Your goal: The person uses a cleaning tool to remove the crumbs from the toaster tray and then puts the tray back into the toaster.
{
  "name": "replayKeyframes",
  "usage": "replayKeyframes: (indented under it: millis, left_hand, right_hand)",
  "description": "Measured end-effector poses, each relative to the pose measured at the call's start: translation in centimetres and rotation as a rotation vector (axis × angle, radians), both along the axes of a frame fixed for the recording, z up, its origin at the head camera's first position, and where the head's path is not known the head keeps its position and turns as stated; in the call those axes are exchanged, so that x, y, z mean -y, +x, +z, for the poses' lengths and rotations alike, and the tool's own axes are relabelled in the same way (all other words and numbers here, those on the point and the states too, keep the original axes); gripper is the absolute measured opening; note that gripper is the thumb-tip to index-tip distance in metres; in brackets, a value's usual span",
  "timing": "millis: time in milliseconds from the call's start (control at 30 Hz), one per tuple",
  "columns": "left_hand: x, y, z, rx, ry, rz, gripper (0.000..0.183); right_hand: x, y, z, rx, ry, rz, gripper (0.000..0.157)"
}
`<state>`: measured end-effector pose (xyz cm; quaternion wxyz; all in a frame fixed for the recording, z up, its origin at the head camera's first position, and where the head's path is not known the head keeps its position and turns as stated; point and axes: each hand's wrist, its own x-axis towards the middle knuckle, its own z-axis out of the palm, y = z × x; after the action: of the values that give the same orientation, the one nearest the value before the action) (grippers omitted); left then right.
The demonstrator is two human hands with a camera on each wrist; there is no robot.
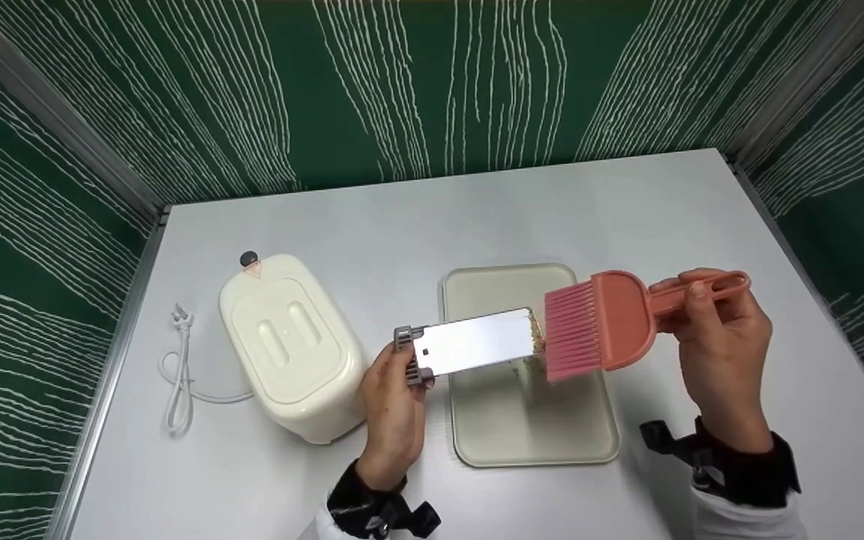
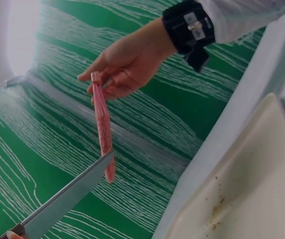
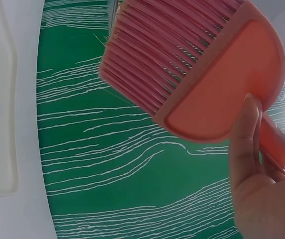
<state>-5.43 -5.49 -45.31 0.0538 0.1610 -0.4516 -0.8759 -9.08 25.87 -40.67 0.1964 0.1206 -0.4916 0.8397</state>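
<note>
My left hand grips the grey slotted end of a flat metal crumb tray, held above a beige serving tray. Brown crumbs lie along the crumb tray's far end. In my right hand is a coral brush, pinched by its handle between thumb and fingers. Its pink bristles are at the crumb tray's end; the left wrist view shows the brush edge-on, crossing the metal tip. Some fallen crumbs lie on the beige tray.
A cream toaster-like appliance with a lid and dark knob stands left of my left hand. Its white cord and plug lie farther left on the white table. Green, white-streaked walls enclose the table's back and sides.
</note>
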Motion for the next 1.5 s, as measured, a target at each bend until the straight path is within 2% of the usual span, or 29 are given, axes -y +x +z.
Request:
replayKeyframes:
  millis: [167,333,600,800,1067,1300,1500]
  left_hand:
    - [0.0,0.0,0.0,0.002,0.007,-0.006,0.031]
    - [0.0,-0.1,0.0,0.004,0.004,-0.001,0.03]
    - [-0.1,-0.1,0.1,0.022,-0.012,-0.001,0.029]
    - [-0.1,-0.1,0.1,0.029,-0.017,0.002,0.027]
    - [-0.2,0.2,-0.1,-0.009,-0.042,-0.044,0.031]
    - [-0.2,0.3,0.0,0.003,-0.043,-0.074,0.033]
    - [-0.2,0.3,-0.2,-0.006,-0.045,-0.069,0.031]
  right_hand:
    - [0.5,0.0,-0.1,-0.035,-0.058,0.0,0.02]
    - [1.7,0.2,-0.2,-0.051,-0.087,0.095,0.022]
    - [4.8,0.8,-0.9,-0.007,-0.043,0.244,0.02]
    - [6.4,1.3,-1.5,-0.006,0.01,0.294,0.019]
    - [7.6,1.9,-1.9,0.001,0.063,0.332,0.019]
    - [7.8,2.1,-2.1,0.04,0.199,0.301,0.017]
    - [7.5,2.1,-2.2,0.017,0.268,0.282,0.017]
